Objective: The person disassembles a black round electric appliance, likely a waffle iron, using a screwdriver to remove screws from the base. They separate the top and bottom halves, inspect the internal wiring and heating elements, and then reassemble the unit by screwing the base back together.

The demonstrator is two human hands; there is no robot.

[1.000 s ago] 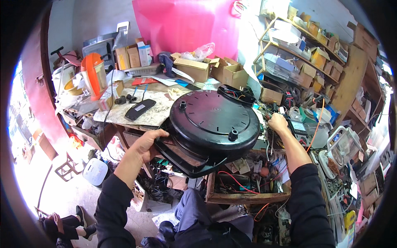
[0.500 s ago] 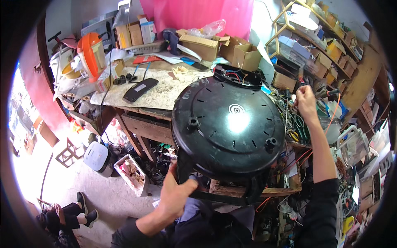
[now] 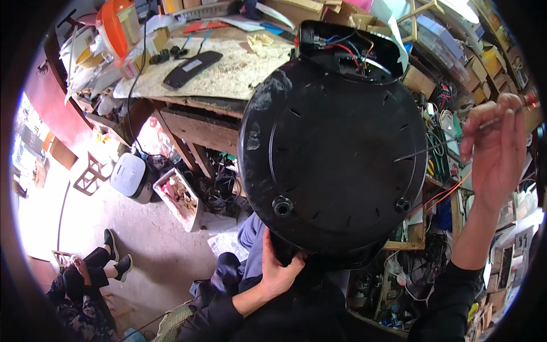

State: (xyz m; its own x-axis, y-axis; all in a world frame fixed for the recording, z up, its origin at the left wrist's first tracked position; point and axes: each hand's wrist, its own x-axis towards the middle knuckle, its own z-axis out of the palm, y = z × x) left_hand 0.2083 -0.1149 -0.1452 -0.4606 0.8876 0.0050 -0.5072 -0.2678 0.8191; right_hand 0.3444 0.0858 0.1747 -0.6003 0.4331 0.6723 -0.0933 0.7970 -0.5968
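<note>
A large round black appliance housing (image 3: pixel 336 165) is tipped up with its slotted underside facing me. Its round feet (image 3: pixel 282 206) stick out near the lower edge, and an uncovered compartment (image 3: pixel 348 54) at the top shows red, blue and other wires. My left hand (image 3: pixel 280 272) grips the housing's near lower edge, thumb on the outside and part of the fingers hidden. Off to the right, my right hand (image 3: pixel 494 145) is raised with its fingers around a long thin screwdriver (image 3: pixel 428 149). The tool's red end shows beyond the fingers; its tip overlaps the underside, contact unclear.
A worn workbench (image 3: pixel 228 80) carries a dark flat panel (image 3: pixel 192 69) and an orange-and-white appliance (image 3: pixel 114 31). Tools and cables crowd the right side. Below stand a grey-white cooker (image 3: pixel 132 176) and a bin of scraps (image 3: pixel 181 199). A seated person (image 3: pixel 82 285) is at lower left.
The housing has tilted up, turning its underside toward me. My right hand has moved right, away from the tools, and the screwdriver now lies across toward the housing. My left hand has shifted right.
</note>
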